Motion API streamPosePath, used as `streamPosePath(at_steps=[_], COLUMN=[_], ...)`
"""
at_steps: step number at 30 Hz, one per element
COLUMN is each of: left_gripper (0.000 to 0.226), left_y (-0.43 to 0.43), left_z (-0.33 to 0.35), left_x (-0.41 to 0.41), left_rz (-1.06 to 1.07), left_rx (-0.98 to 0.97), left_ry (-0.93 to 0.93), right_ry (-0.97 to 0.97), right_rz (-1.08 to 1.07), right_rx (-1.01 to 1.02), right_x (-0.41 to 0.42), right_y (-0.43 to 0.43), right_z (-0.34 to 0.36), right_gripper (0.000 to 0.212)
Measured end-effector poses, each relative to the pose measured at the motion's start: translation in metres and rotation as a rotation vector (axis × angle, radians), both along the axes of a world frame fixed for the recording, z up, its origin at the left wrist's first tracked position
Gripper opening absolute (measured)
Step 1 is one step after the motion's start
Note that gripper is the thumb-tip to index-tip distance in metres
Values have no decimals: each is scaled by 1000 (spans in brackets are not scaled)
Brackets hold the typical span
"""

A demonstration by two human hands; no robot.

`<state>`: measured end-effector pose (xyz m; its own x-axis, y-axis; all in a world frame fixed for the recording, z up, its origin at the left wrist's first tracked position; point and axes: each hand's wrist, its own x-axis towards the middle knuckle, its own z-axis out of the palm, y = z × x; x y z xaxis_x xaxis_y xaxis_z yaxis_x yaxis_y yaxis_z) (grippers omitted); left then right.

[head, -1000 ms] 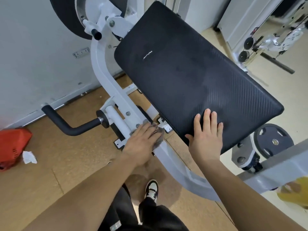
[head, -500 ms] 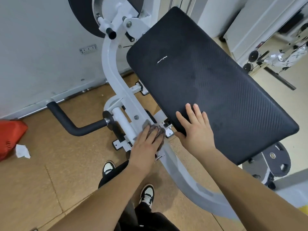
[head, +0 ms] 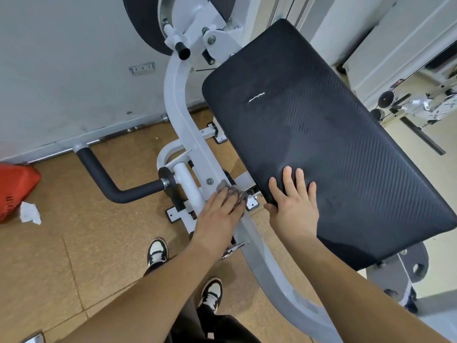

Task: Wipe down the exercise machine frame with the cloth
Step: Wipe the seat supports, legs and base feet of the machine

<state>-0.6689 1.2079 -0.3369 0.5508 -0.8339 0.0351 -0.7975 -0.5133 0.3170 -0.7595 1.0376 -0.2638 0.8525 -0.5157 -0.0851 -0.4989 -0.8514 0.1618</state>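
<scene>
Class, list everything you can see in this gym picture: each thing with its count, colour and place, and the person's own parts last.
pad: one, black, centre right
frame: one, white, curving from top to bottom right
handle: one, black, left of frame
cloth: one, grey, on frame under left hand
red object: one, left edge
paper scrap: one, white, floor left
weight plate: one, grey, lower right
shoes: two, black-white, bottom
hands: left hand on cloth, right hand on pad edge

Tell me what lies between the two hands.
Head view: between left hand, pressing the grey crumpled cloth onto the white curved steel frame, and right hand: frame, a small metal bracket, brown floor.
</scene>
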Motion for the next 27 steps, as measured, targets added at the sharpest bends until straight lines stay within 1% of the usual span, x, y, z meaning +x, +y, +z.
streamPosePath(at_steps=[1, 3, 5, 6, 8, 9, 10, 12, 13, 14, 15, 16, 17, 18, 19, 20, 22, 24, 25, 26, 27], left_gripper=[84, 88, 98, 101, 94, 89, 87, 82, 79, 74, 68, 63, 63, 64, 63, 61, 62, 67, 71, 78, 85], left_y=[-3, 1, 15, 22, 31, 32, 29, 20, 15, 10, 7, 5, 5, 7, 8, 8, 9, 0, -7, -14, -18], left_z=[-4, -13, -14, -15, -9, -4, -1, 9, 16, 19, 19, 16, 12, 4, -4, -14, -22, -11, -4, 0, 1], left_x=[-16, -56, -78, -81, -67, -53, -36, 2, 19, 31, 36, 33, 29, 29, 35, 47, 79, 86, 76, 58, 41], left_rz=[25, 1, -52, -76, -147, -146, -79, 131, 204, 198, 116, 9, -93, -161, -175, -146, -62, 0, 4, 18, 54], left_rx=[9, -19, -67, -103, -216, -257, -302, -343, -315, -231, -129, -4, 120, 192, 157, 81, -31, -17, 45, 68, 43], left_ry=[37, 70, 183, 208, 279, 298, 282, 217, 192, 153, 81, -44, -153, -243, -284, -272, -161, -56, -64, -77, -46], right_ry=[1, -28, -110, -149, -197, -202, -196, -171, -162, -165, -174, -181, -180, -174, -165, -154, -125, -109, -108, -108, -106], right_rz=[2, -6, -19, 16, 153, 224, 280, 337, 351, 365, 386, 407, 421, 422, 414, 405, 391, 397, 399, 395, 388], right_rx=[-1, -14, -25, -22, 6, 22, 28, 9, -5, -18, -30, -41, -50, -57, -62, -66, -79, -85, -86, -87, -87], right_x=[0, 3, 9, 15, 33, 46, 60, 85, 93, 97, 98, 97, 96, 96, 97, 99, 101, 102, 102, 101, 101], right_y=[0, 1, 2, 1, -3, -7, -10, -18, -22, -25, -28, -30, -32, -32, -32, -30, -28, -28, -29, -30, -30], right_z=[0, 1, 3, 5, 8, 10, 10, 8, 7, 4, 1, 0, -2, -3, -4, -5, -6, -6, -7, -7, -7], right_gripper=[61, 57, 50, 46, 41, 39, 38, 36, 36, 35, 35, 37, 38, 39, 41, 43, 49, 52, 53, 53, 53])
